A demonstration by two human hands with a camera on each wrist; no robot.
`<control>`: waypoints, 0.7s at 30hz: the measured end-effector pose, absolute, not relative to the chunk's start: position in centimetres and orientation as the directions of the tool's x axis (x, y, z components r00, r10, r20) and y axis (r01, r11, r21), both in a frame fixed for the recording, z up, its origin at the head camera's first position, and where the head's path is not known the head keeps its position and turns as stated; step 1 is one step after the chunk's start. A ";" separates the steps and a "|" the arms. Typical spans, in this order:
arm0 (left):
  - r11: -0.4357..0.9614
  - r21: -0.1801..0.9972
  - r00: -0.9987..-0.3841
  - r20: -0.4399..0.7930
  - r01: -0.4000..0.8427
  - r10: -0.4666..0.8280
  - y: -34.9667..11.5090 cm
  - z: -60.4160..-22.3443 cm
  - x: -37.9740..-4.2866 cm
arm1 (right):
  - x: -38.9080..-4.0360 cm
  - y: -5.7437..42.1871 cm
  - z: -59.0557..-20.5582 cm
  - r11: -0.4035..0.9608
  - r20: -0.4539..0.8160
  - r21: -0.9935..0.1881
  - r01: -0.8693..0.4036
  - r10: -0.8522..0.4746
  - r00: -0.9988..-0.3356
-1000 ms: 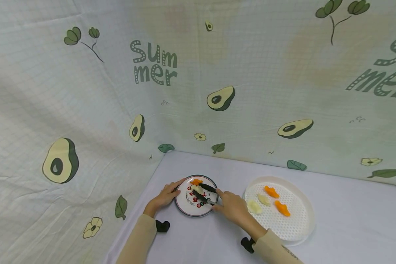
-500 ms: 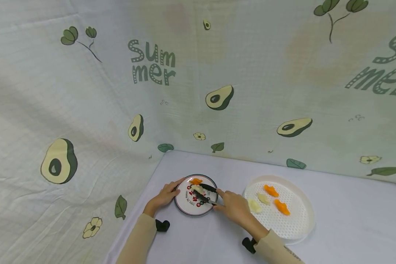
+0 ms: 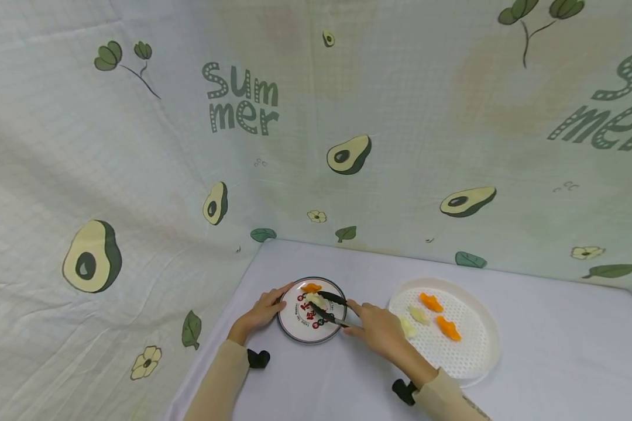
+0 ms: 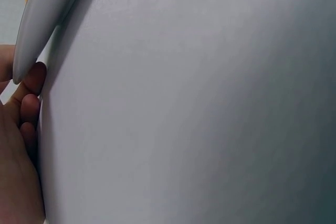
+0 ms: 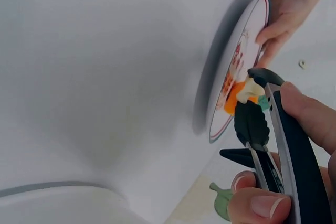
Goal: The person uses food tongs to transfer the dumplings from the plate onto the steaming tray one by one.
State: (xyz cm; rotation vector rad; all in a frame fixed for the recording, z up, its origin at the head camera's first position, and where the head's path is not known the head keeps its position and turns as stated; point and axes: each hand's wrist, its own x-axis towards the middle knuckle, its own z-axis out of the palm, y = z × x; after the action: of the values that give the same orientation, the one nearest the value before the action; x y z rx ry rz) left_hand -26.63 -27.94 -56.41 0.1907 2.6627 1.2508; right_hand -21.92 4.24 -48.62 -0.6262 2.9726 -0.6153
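Note:
My left hand (image 3: pixel 260 313) holds the left rim of a small white plate (image 3: pixel 294 327) with red print. In the left wrist view its thumb is over the plate's edge (image 4: pixel 50 14), fingers (image 4: pixel 34 77) below. Tongs (image 3: pixel 325 316) with black tips and metal arms are gripped in my right hand (image 3: pixel 381 334), thumb on one arm. Between their tips sits a pale yellow piece (image 3: pixel 317 300), over the plate; the right wrist view shows the same pale piece (image 5: pixel 249 92) there. Behind it on the plate lies an orange piece (image 3: pixel 311 287).
To the right stands a round white tray (image 3: pixel 476 356) with a dimpled base. On it lie two orange pieces (image 3: pixel 447 328) and two pale ones (image 3: pixel 419 315), one partly behind my right hand. A printed cloth (image 3: pixel 400 117) hangs behind the white table (image 3: pixel 553 339).
My right hand has shifted slightly to the right, covering more of a pale piece on the tray. The tong tips stay around the pale piece over the plate. My left hand keeps its place.

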 end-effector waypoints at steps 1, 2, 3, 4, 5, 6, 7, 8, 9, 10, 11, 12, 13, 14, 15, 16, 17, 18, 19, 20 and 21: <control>0.634 0.773 -0.974 -0.122 0.029 0.193 -27.9 -56.4 -26.6 | -21.9 4.3 -48.6 0.838 0.042 -0.389 -0.382 -0.398 -0.916; 0.632 0.774 -0.974 -0.121 0.026 0.190 -27.9 -56.4 -26.6 | -21.8 4.4 -48.6 0.836 0.046 -0.391 -0.385 -0.400 -0.915; 0.633 0.774 -0.975 -0.121 0.026 0.188 -27.9 -56.4 -26.6 | -21.8 4.4 -48.6 0.835 0.050 -0.389 -0.389 -0.403 -0.914; 0.633 0.774 -0.975 -0.124 0.021 0.185 -27.9 -56.4 -26.6 | -21.7 4.5 -48.6 0.835 0.054 -0.386 -0.394 -0.405 -0.913; 0.634 0.773 -0.975 -0.122 0.023 0.184 -27.9 -56.4 -26.6 | -21.6 4.6 -48.5 0.834 0.057 -0.383 -0.397 -0.407 -0.912; 0.634 0.773 -0.976 -0.119 0.025 0.183 -27.8 -56.3 -26.6 | -21.6 4.6 -48.5 0.834 0.061 -0.379 -0.400 -0.409 -0.910; 0.634 0.773 -0.976 -0.118 0.026 0.184 -27.8 -56.3 -26.6 | -21.5 4.7 -48.5 0.834 0.061 -0.378 -0.401 -0.410 -0.910; 0.634 0.773 -0.975 -0.119 0.027 0.187 -27.8 -56.3 -26.6 | -21.4 4.7 -48.4 0.835 0.067 -0.374 -0.404 -0.410 -0.910; 0.633 0.773 -0.975 -0.119 0.028 0.188 -27.8 -56.3 -26.6 | -21.3 4.8 -48.3 0.837 0.068 -0.370 -0.404 -0.409 -0.910; 0.631 0.775 -0.975 -0.117 0.028 0.187 -27.7 -56.3 -26.5 | -21.2 4.9 -48.3 0.838 0.072 -0.366 -0.405 -0.409 -0.910; 0.629 0.777 -0.975 -0.118 0.026 0.186 -27.7 -56.3 -26.5 | -21.1 5.0 -48.2 0.840 0.071 -0.364 -0.402 -0.405 -0.911; 0.629 0.777 -0.975 -0.119 0.025 0.186 -27.7 -56.2 -26.5 | -21.0 5.1 -48.2 0.843 0.070 -0.362 -0.398 -0.402 -0.913; 0.629 0.777 -0.975 -0.120 0.023 0.184 -27.7 -56.2 -26.5 | -20.8 5.2 -48.1 0.844 0.066 -0.363 -0.395 -0.399 -0.915; 0.630 0.777 -0.976 -0.120 0.022 0.182 -27.7 -56.2 -26.5 | -20.7 5.4 -48.0 0.847 0.065 -0.360 -0.392 -0.397 -0.916; 0.633 0.774 -0.976 -0.119 0.023 0.180 -27.7 -56.1 -26.5 | -20.5 5.6 -47.9 0.849 0.064 -0.358 -0.389 -0.394 -0.917; 0.635 0.772 -0.977 -0.117 0.023 0.178 -27.7 -56.1 -26.5 | -20.3 5.8 -47.8 0.848 0.063 -0.364 -0.386 -0.391 -0.918; 0.639 0.769 -0.977 -0.117 0.024 0.178 -27.7 -56.1 -26.5 | -20.2 6.0 -47.8 0.848 0.058 -0.370 -0.380 -0.387 -0.920; 0.642 0.766 -0.977 -0.116 0.026 0.177 -27.7 -56.0 -26.4 | -20.0 6.3 -47.7 0.847 0.059 -0.373 -0.379 -0.386 -0.921; 0.644 0.765 -0.978 -0.114 0.028 0.177 -27.7 -56.0 -26.4 | -19.8 6.6 -47.6 0.847 0.062 -0.375 -0.378 -0.384 -0.921; 0.643 0.765 -0.978 -0.111 0.030 0.178 -27.7 -55.9 -26.4 | -19.6 6.8 -47.4 0.846 0.066 -0.379 -0.376 -0.380 -0.923; 0.644 0.764 -0.978 -0.111 0.030 0.177 -27.7 -56.0 -26.5 | -19.5 7.1 -47.3 0.845 0.069 -0.384 -0.372 -0.376 -0.924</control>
State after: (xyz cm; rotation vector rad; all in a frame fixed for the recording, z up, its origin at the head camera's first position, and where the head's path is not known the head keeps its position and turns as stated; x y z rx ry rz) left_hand -26.51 -27.68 -55.95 0.1703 2.6865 1.2440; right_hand -19.50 7.10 -47.28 -0.6095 3.0087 -0.6230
